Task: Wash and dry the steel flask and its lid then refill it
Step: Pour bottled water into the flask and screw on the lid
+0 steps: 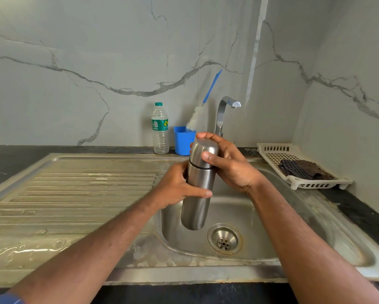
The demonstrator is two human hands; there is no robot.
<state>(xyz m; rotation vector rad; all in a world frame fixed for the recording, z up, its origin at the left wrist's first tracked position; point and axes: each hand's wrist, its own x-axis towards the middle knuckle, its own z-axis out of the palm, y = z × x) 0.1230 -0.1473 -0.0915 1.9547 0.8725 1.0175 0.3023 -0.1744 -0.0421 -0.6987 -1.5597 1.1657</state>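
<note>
Both of my forearms reach in from the bottom edge, bare, and meet over the sink [348,249]. That steel sink fills most of the view: a ribbed draining board [74,194] on its left side, wet in patches, and a bowl on its right side with a round drain [224,239] in its floor. Dark counter [12,163] runs along the sink's back edge and down its right edge, under a grey veined wall.

Held above the bowl, nearly upright and leaning slightly, is the steel flask [198,198]. My left hand [176,187] grips its body near the middle, fingers curled behind and thumb laid across the front. My right hand [230,165] is clamped on the lid [205,151], which sits on the flask's top, fingers wrapped over its dome and thumb pressed on its front.

On the counter at the right edge of the sink sits a white plastic drying rack [272,150] with a dark checked cloth [305,170] lying in it. Along the back edge stand a chrome tap [222,113], a clear water bottle [160,130] with a green cap and label, and just right of it a blue cup [182,139]. A bottle brush [203,106] with white bristles and a blue handle stands tilted in the cup.
</note>
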